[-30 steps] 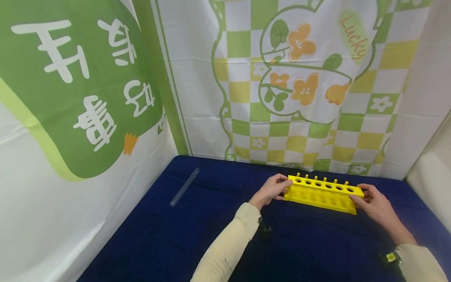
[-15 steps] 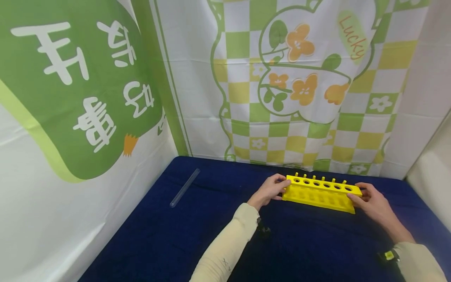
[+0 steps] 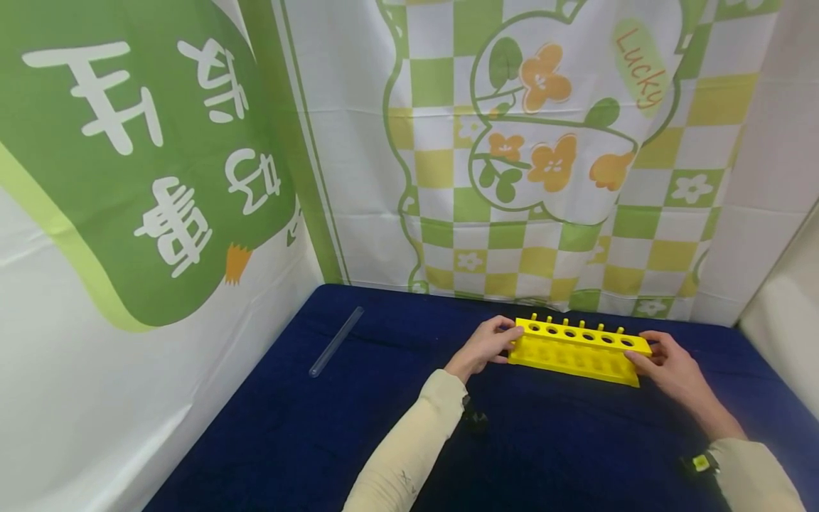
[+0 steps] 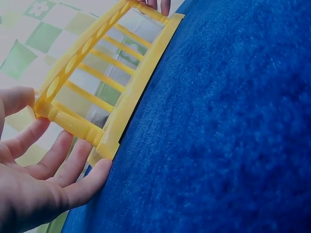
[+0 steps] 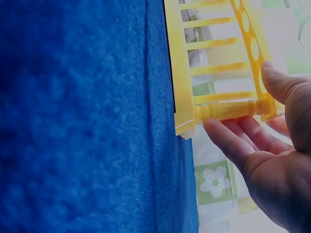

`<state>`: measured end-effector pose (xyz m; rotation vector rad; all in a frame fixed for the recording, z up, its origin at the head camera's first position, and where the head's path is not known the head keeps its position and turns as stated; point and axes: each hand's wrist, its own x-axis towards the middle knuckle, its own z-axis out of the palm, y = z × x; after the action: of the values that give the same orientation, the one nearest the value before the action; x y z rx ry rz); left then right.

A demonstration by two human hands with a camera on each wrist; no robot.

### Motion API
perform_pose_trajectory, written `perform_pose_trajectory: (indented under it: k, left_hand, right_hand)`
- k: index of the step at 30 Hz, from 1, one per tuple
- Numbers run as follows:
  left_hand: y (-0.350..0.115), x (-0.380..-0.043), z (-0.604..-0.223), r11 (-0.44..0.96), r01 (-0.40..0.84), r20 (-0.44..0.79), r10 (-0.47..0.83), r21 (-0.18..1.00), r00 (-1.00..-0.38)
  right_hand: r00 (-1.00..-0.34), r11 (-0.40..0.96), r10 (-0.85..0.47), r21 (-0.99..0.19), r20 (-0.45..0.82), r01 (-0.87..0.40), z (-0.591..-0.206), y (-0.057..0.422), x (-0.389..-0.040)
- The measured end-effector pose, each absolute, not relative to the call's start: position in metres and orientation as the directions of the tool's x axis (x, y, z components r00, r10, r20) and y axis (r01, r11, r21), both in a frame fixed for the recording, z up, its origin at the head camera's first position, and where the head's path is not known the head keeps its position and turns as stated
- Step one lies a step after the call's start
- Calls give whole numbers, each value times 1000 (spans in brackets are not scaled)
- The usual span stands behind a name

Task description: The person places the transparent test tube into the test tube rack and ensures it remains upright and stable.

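Observation:
A yellow test tube rack (image 3: 579, 344) stands upright at the back right of the blue cloth, its base along the cloth. A row of round holes runs along its top, with short pegs behind; no tube stands in it. My left hand (image 3: 481, 346) holds its left end, thumb on the top bar and fingers against the end post, as the left wrist view shows. At the right end, my right hand (image 3: 678, 370) grips likewise, thumb at the top bar (image 5: 255, 48) and fingers on the end post (image 5: 228, 110). A clear test tube (image 3: 335, 342) lies on the cloth to the left.
Blue cloth (image 3: 269, 441) covers the table. Behind it hangs a checked green and yellow curtain (image 3: 441, 171), close to the rack's back. A white and green sheet (image 3: 211, 341) borders the left side, and a pale wall (image 3: 783, 306) the right.
Both hands have shifted the rack slightly to the left along the cloth, keeping their hold on its ends. The clear test tube has stayed where it was.

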<state>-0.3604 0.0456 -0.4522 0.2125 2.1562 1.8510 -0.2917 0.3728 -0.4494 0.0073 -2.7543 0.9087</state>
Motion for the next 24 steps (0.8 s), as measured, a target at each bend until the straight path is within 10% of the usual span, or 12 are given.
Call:
perform_pose_trajectory:
  k: [24]
  left_hand:
    - [33,-365,-456,158,-69,-116,308,985,-944]
  right_hand:
    - [-976,796,65,-600,208,-75,-449,363,-296]
